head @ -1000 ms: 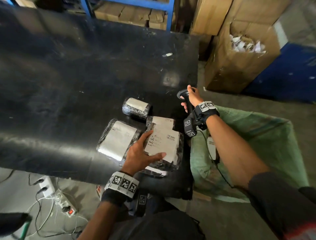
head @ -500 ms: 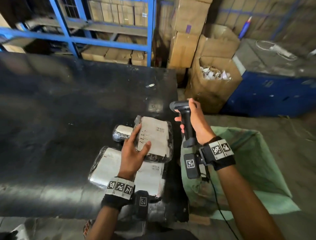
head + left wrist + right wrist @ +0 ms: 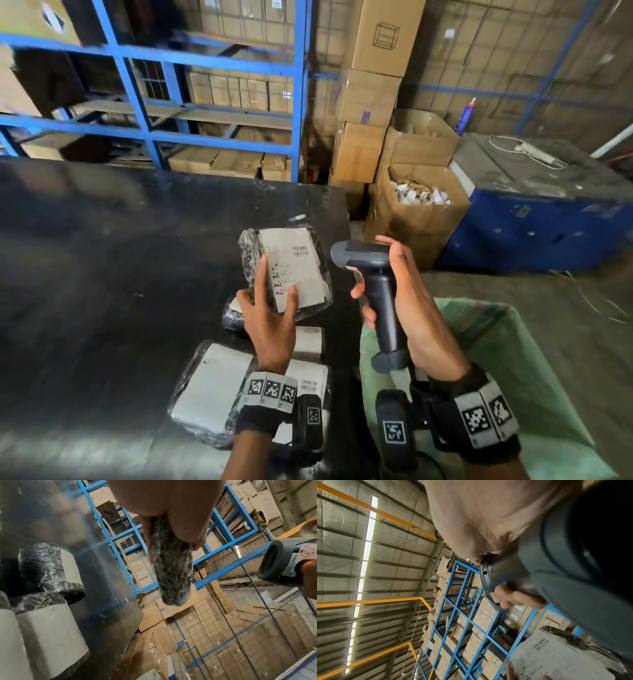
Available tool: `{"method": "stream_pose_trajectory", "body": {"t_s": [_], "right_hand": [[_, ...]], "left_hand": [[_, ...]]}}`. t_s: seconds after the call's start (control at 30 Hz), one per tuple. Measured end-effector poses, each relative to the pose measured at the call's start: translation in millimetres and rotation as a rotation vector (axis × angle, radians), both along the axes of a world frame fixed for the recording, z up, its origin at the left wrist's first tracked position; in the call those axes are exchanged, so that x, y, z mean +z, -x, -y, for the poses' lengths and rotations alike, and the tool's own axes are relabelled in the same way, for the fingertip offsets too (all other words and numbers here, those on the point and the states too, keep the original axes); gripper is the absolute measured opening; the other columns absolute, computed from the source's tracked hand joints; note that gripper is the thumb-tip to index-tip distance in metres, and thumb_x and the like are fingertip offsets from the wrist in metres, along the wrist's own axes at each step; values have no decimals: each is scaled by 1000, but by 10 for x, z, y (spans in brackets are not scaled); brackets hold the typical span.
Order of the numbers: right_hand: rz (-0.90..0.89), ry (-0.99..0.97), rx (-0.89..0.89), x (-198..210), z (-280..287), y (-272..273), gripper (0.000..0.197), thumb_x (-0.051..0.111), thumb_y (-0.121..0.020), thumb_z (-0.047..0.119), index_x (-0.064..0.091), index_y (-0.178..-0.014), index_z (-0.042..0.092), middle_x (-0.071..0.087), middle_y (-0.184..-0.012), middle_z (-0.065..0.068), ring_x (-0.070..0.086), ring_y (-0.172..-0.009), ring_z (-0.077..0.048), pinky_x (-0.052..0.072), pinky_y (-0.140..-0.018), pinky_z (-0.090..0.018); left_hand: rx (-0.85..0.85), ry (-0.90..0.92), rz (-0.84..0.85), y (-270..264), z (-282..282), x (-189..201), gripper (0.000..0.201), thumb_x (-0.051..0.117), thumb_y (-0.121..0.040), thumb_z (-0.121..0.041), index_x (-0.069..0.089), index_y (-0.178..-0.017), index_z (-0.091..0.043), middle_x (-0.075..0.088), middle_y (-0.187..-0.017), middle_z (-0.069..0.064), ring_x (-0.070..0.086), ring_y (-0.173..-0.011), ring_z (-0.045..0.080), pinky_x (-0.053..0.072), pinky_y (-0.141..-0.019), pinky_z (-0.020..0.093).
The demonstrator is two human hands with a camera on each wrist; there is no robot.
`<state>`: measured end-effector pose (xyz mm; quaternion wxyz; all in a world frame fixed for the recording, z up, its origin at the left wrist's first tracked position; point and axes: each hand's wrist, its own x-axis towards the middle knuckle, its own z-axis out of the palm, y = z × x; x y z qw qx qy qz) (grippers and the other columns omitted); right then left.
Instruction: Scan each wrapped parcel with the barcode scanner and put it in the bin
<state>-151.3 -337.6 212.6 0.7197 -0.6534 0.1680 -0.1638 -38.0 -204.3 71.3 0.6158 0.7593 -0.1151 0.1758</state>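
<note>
My left hand (image 3: 270,315) grips a plastic-wrapped parcel (image 3: 291,267) with a white barcode label and holds it up above the black table (image 3: 102,274), label facing me. The left wrist view shows that parcel (image 3: 171,566) edge-on between thumb and fingers. To its right my right hand (image 3: 404,301) grips the handle of the dark barcode scanner (image 3: 373,274), whose head points left toward the parcel. The right wrist view shows the scanner (image 3: 547,577) close up and the parcel's label (image 3: 556,655) below. The green bin sack (image 3: 507,359) hangs open under my right arm.
Three more wrapped parcels lie on the table near its front right corner: a flat one (image 3: 209,390), another (image 3: 308,373) under my left wrist, and a small roll (image 3: 233,315). Cardboard boxes (image 3: 414,212), blue racking (image 3: 219,137) and a blue chest (image 3: 534,212) stand behind.
My left hand has lifted the parcel off the pile and raised it. My right hand has brought the scanner up and closer, beside the parcel. The head view has tilted upward.
</note>
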Motion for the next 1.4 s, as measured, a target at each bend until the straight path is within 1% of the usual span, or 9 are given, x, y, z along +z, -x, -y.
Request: {"method": "stream_pose_trajectory", "body": {"t_s": [0.3, 0.63, 0.8, 0.9, 1.0, 1.13, 1.23, 1.33, 1.4], "right_hand": [[14, -41, 46, 4, 74, -116, 70, 45, -76, 77, 44, -132, 36, 65, -82, -18, 53, -46, -25, 46, -52, -31], [-18, 17, -34, -195, 245, -456, 42, 33, -97, 54, 41, -133, 32, 69, -92, -25, 54, -46, -26, 45, -48, -32], [-222, 87, -194, -862, 471, -1070, 25, 36, -100, 54, 40, -123, 44, 70, -91, -11, 55, -49, -21, 46, -44, -28], [-356, 94, -232, -1371, 566, -1439, 37, 37, -99, 55, 38, -130, 36, 68, -97, -16, 56, -54, -20, 44, -39, -25], [-463, 102, -231, -1800, 627, -1709, 43, 39, -99, 52, 35, -136, 31, 64, -92, -8, 61, -62, -21, 43, -37, -24], [-619, 103, -204, -2314, 698, -1944, 46, 42, -100, 47, 34, -140, 27, 63, -113, -13, 68, -89, -33, 41, -32, -20], [-722, 76, -143, -2730, 777, -2042, 47, 39, -101, 45, 27, -143, 27, 61, -98, -12, 58, -65, -21, 44, -35, -24], [-756, 33, -131, -3053, 808, -2072, 51, 40, -101, 43, 24, -147, 25, 58, -119, -16, 53, -69, -20, 48, -45, -31], [-747, 52, -143, -3127, 821, -2086, 51, 41, -102, 40, 25, -147, 22, 57, -116, -15, 54, -70, -22, 51, -56, -37]], "left_hand": [[41, 9, 25, -73, 4, 1, 73, 76, -88, -26, 40, -151, -36, 44, -111, 10, 57, -98, 21, 39, -82, 1], [34, 1, 47, -259, 2, 60, 72, 76, -88, -22, 42, -151, -30, 44, -106, 10, 52, -92, 5, 35, -84, -3], [90, -42, 23, -367, -171, 35, 73, 77, -87, -23, 43, -151, -33, 46, -105, 11, 52, -89, 14, 36, -85, 2], [146, -80, -15, -437, -285, -20, 74, 77, -86, -34, 41, -151, -39, 47, -103, 10, 50, -89, 13, 40, -85, 21], [170, -84, -38, -485, -386, -17, 74, 75, -85, -37, 41, -151, -39, 49, -103, 12, 47, -88, 9, 41, -86, 25], [186, -121, -65, -541, -493, -18, 75, 77, -86, -24, 42, -151, -34, 50, -104, 14, 49, -88, 12, 40, -87, 22], [182, -121, -82, -600, -508, -1, 74, 77, -86, -24, 43, -150, -35, 50, -106, 12, 51, -88, 11, 41, -86, 18], [159, -105, -73, -675, -480, 7, 74, 78, -86, -25, 43, -150, -35, 50, -107, 9, 50, -85, -7, 34, -83, -3], [144, -91, -78, -734, -458, 13, 74, 76, -86, -34, 42, -151, -36, 49, -107, 5, 49, -90, -16, 34, -80, -5]]}}
